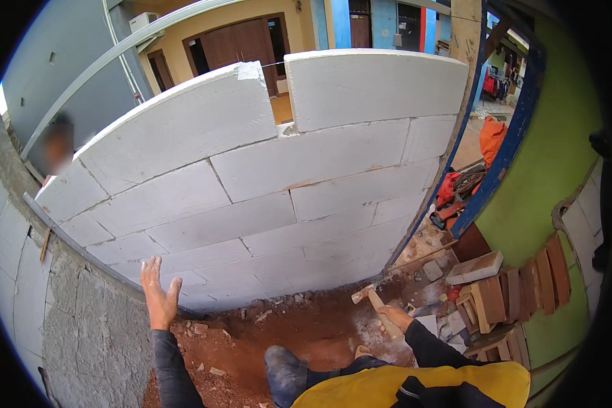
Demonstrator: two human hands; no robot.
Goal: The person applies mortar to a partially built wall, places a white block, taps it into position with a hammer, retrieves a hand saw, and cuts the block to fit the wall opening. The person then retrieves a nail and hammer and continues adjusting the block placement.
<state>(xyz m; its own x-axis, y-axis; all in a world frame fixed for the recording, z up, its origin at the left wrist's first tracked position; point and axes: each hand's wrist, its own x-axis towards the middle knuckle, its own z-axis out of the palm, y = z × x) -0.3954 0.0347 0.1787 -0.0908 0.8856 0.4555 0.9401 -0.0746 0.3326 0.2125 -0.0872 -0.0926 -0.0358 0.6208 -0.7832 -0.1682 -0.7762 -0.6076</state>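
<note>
My left hand [160, 292] is raised at the lower left, fingers spread and empty, in front of the white block wall [251, 224]. I cannot tell whether a fingertip touches the blocks. My right hand [396, 314] grips a hammer [364, 292] by its pale wooden handle, the head pointing left, low above the rubble by the wall's foot. The top course has a narrow gap between two blocks, with a thin string across it. My boot [282, 367] stands on reddish soil [238, 340] below.
Another person [58, 149] is behind the wall's left end. A grey plastered wall [88, 326] borders my left. At right are stacked wood pieces [537, 279], a loose block [474, 268], a green wall [544, 156] and a blue-framed opening [496, 177] with red and orange items beyond.
</note>
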